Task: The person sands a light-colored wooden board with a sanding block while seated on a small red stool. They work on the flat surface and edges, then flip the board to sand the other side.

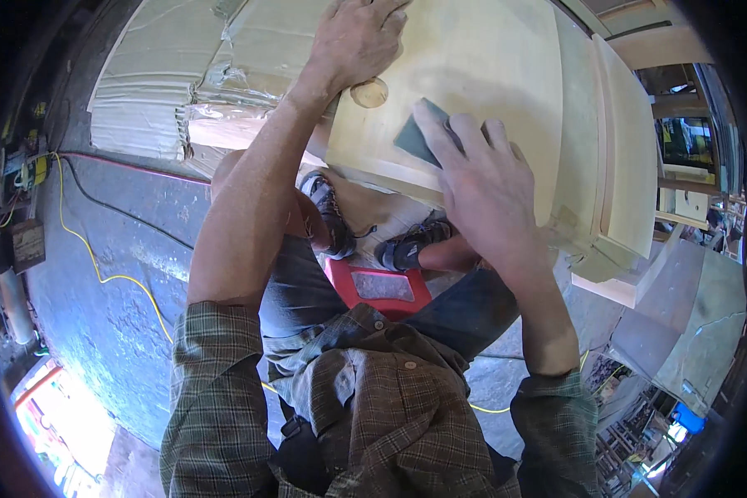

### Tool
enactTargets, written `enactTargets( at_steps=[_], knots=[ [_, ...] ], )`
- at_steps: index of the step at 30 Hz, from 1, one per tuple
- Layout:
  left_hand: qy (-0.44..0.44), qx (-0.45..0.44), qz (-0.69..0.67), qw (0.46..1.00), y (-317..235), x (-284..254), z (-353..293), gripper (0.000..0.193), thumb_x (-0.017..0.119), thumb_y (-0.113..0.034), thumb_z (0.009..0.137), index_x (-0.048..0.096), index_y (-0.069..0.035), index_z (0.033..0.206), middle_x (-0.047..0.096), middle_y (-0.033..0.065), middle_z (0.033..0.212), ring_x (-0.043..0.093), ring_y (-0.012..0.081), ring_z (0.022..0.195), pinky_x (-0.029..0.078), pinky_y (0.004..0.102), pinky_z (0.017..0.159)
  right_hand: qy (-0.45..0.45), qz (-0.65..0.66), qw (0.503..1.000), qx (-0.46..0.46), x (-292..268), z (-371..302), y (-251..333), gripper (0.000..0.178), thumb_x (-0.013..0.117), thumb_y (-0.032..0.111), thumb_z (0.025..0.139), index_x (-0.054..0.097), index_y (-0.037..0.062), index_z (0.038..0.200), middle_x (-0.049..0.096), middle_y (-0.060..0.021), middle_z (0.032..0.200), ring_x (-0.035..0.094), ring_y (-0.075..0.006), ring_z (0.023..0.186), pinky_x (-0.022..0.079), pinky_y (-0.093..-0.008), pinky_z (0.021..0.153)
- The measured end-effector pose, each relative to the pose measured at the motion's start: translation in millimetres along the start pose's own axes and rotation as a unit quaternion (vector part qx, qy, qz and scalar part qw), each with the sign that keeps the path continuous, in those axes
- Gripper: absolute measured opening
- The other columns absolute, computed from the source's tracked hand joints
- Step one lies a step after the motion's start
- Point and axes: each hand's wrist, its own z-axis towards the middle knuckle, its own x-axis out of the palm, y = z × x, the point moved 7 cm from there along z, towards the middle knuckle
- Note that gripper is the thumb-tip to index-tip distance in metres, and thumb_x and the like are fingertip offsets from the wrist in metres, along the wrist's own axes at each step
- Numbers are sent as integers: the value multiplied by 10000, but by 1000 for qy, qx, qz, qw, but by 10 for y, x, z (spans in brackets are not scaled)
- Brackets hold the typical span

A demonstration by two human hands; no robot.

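Observation:
A pale wooden panel (506, 50) lies flat in front of me. On its near half, my right hand (491, 187) presses down a folded piece of dark green sandpaper (419, 137), fingers bent over it. My left hand (358, 41) is at the panel's far left edge, its curled fingers gripping there; the fingertips are partly cut off by the top of the view. Close below the left hand, a round mark or recess (369, 93) shows in the panel; which of the two I cannot tell.
Cardboard-wrapped pieces (141, 91) lie left of the panel. More pale boards (627, 149) stand at its right. A red plastic stool (340, 278) shows between my legs. A yellow cable (100, 270) and a dark hose (133, 217) run across the floor at left.

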Motion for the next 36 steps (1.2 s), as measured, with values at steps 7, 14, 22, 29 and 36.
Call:
enactTargets(
  at_steps=[7,14,22,29,36],
  knots=[
    [-7,-24,-17,1000,2,-47,-19,355,500,-173,898,558,-43,1223,489,326,1270,456,449,1205,346,501,1031,-60,-27,998,1,62,252,88,465,583,83,770,518,26,1227,525,-125,1149,526,-299,1021,444,-440,797],
    [-4,-39,-8,999,17,-9,-30,364,491,-185,908,548,-47,1240,481,337,1275,462,455,1198,333,494,1048,-105,8,994,42,135,128,109,370,586,107,804,564,-9,1155,526,-137,1196,495,-332,1131,391,-472,888],
    [-5,-31,-19,999,18,-38,-35,355,487,-183,910,554,-44,1229,496,320,1265,460,439,1201,327,500,1043,-161,22,986,47,290,574,-233,375,614,168,827,570,-43,1133,526,-143,1205,428,-340,1218,350,-492,970],
    [1,-18,-2,1000,-21,-28,-12,331,486,-178,915,570,-50,1209,498,311,1264,466,436,1189,361,478,1019,-135,17,988,70,240,305,-184,470,622,136,826,496,17,1263,512,-152,1296,448,-355,1233,350,-506,1011],
    [-3,7,26,1000,-11,1,-16,323,483,-172,923,568,-62,1215,514,286,1256,477,444,1168,364,489,1018,-143,48,986,72,271,149,-175,436,575,143,872,488,45,1288,531,-164,1292,458,-370,1235,352,-491,1026]
  ],
)
